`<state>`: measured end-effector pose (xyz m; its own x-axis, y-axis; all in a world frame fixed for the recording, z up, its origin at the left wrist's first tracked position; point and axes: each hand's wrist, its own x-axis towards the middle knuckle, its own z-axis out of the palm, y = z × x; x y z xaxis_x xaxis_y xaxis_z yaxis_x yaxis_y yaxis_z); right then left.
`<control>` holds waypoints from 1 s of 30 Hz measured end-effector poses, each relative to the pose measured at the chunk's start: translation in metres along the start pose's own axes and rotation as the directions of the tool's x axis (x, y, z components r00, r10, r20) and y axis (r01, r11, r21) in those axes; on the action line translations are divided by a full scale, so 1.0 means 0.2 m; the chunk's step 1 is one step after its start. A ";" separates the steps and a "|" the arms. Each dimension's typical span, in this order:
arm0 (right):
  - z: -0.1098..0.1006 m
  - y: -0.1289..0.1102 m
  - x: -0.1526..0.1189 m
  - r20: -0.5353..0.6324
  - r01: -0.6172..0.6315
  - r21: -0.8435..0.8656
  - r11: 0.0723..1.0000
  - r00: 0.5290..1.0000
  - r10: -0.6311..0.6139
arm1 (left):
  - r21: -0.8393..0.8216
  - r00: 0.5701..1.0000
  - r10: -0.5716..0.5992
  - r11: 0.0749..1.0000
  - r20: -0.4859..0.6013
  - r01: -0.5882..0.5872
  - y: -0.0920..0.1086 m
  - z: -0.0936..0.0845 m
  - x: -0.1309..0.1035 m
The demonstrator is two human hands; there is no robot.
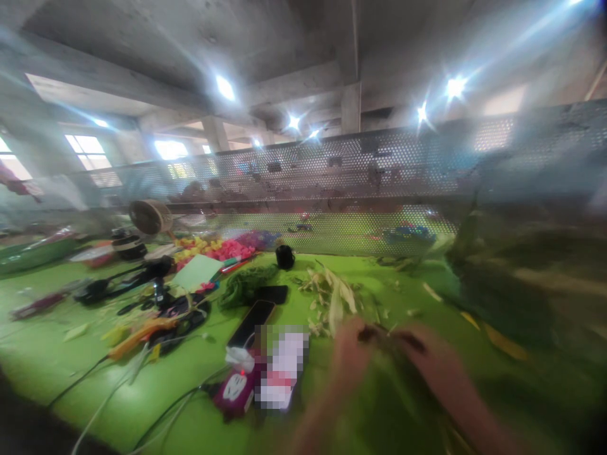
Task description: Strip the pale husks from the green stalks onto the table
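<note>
My left hand (351, 346) and my right hand (424, 351) are close together over the right part of the green table. Both have their fingers closed on a greenish-brown leafy strip (391, 346) that looks like a dry husk and hangs down between them. Motion blur hides its exact shape and the fingertips. Just beyond my left hand lies a loose heap of pale dried husks (339, 294). To the left of that hand is a phone with a lit, pixelated screen (283, 373).
A purple power strip (234, 392), a dark phone (251, 322) and an orange glue gun (142, 336) with cables lie leftward. Pink and yellow pieces (218, 249) and a black roll (285, 256) sit behind. A perforated metal partition (322, 177) borders the green table (184, 385). A dark bag-like bulk (512, 278) stands right.
</note>
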<state>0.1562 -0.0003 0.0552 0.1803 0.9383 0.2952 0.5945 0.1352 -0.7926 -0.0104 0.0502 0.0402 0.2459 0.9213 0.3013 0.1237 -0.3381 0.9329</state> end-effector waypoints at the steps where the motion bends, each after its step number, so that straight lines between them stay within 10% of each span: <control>1: -0.01 0.01 0.00 -0.007 -0.009 -0.014 1.000 1.000 0.009 | -0.009 1.000 -0.021 1.000 0.003 0.021 -0.01 0.00 0.00; 11: -0.05 -0.03 0.04 0.112 -0.253 0.268 0.930 0.967 0.231 | -0.412 0.976 -0.218 0.889 -0.002 0.198 -0.02 -0.04 0.03; 20: 0.05 0.05 -0.03 0.283 -0.304 0.812 0.499 0.952 0.119 | -0.674 0.953 -0.261 0.678 0.152 0.294 -0.01 0.00 0.00; 30: 0.04 -0.05 -0.05 0.282 -0.352 0.694 0.628 0.936 0.212 | -0.613 0.969 -0.239 0.757 0.060 0.224 0.05 0.02 -0.02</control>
<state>0.1422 -0.0073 0.0551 0.0737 0.9964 -0.0426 -0.2342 -0.0242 -0.9719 -0.0061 0.0425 0.0477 0.2667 0.9620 0.0576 -0.4408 0.0686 0.8950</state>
